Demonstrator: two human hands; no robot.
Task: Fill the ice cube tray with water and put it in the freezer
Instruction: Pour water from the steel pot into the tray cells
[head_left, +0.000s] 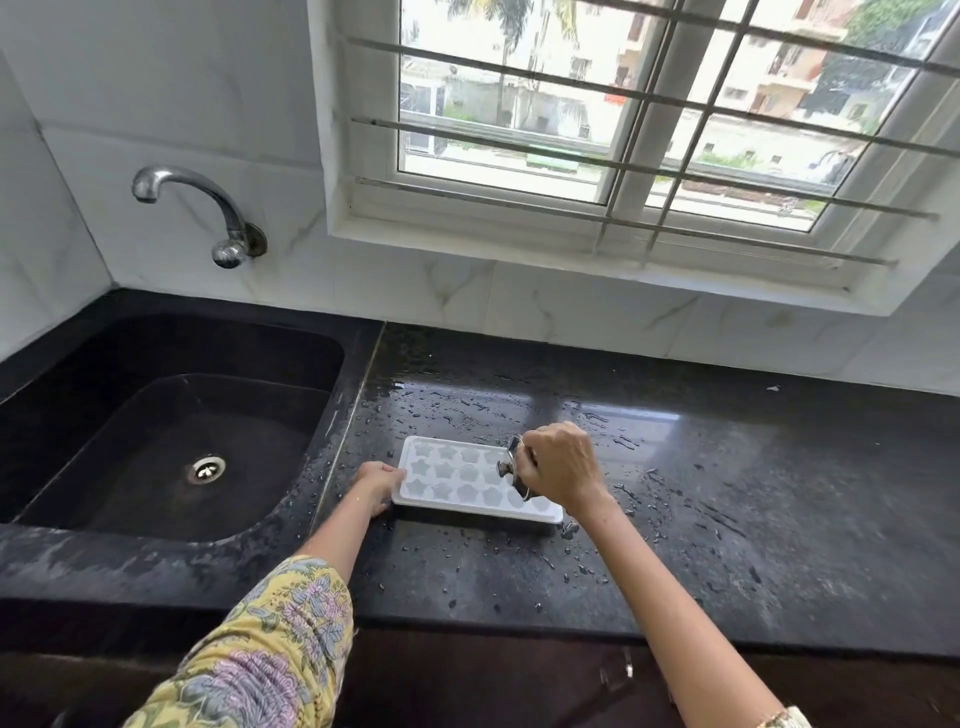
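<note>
While my left hand (378, 484) gripped the short left end of the white ice cube tray (470, 480), my right hand (558, 464) was curled around a small steel vessel (514, 466), tilted over the tray's right half. The tray lay flat on the black surface (727, 493), near its left edge just beside the dark sink (171, 431) and short of its front edge. Its star-shaped cells showed in 3 rows. Water drops speckled the surface around the tray. A steel tap (208, 213) jutted from the wall above the sink, below a barred window (649, 114).
</note>
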